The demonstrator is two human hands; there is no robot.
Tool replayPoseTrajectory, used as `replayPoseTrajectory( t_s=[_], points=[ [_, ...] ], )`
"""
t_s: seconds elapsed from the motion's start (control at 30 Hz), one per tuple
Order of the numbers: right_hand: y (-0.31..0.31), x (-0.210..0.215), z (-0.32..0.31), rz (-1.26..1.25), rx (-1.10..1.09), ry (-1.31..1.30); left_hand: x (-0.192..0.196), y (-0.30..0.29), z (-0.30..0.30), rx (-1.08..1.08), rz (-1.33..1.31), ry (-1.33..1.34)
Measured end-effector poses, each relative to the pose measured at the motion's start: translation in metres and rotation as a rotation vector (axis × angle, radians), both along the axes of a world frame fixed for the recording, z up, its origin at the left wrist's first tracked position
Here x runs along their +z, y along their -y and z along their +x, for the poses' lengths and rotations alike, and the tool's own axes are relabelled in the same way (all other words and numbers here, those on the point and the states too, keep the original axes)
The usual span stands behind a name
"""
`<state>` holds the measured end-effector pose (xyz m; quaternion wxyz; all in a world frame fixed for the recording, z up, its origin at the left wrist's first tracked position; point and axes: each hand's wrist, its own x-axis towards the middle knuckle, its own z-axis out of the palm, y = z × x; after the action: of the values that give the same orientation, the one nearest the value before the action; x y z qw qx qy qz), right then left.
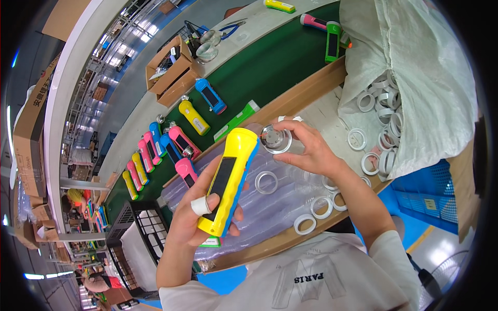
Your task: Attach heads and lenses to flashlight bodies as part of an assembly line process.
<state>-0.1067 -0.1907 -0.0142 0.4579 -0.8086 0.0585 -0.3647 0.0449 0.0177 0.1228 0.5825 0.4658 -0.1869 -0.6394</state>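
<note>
My left hand (pixel 182 220) is closed around a yellow and blue flashlight body (pixel 236 168) with a dark rectangular panel. It is tilted, wide head up and away from me. White tape wraps the left thumb. Close by that head, my right hand (pixel 315 150) pinches a shiny silver reflector cup (pixel 275 138) by its rim, fingers curled over it. A small gap seems to lie between cup and flashlight. Below my hands, a white ring (pixel 266 182) lies on transparent plastic wrap (pixel 249 212), and more white rings (pixel 305 225) sit near the front edge.
A pale woven sack (pixel 420 88) spills white rings at right. Several coloured flashlights (pixel 194 117) line the green belt (pixel 270 62) beyond a cardboard edge. A cardboard box (pixel 174 75) stands at the back; a black crate (pixel 127 228) is at left, a blue basket (pixel 425 192) at right.
</note>
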Motion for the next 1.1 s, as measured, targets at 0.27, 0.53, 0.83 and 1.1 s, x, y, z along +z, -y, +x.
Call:
replayPoseTrajectory(
  t_s=[0.27, 0.53, 0.83, 1.1],
  points=[
    [0.0, 0.012, -0.007, 0.102, 0.095, -0.097, 0.005, -0.012, 0.016, -0.213, -0.032, 1.727],
    [-0.016, 0.052, -0.025, -0.124, 0.162, -0.327, 0.017, -0.007, 0.002, -0.406, -0.272, 2.022],
    [-0.059, 0.032, -0.037, 0.178, 0.275, 0.078, -0.038, -0.024, -0.013, -0.162, -0.509, 1.45],
    [-0.053, 0.018, -0.02, 1.016, 0.121, -0.157, -0.042, -0.008, -0.037, -0.255, -0.458, 2.142]
  ],
)
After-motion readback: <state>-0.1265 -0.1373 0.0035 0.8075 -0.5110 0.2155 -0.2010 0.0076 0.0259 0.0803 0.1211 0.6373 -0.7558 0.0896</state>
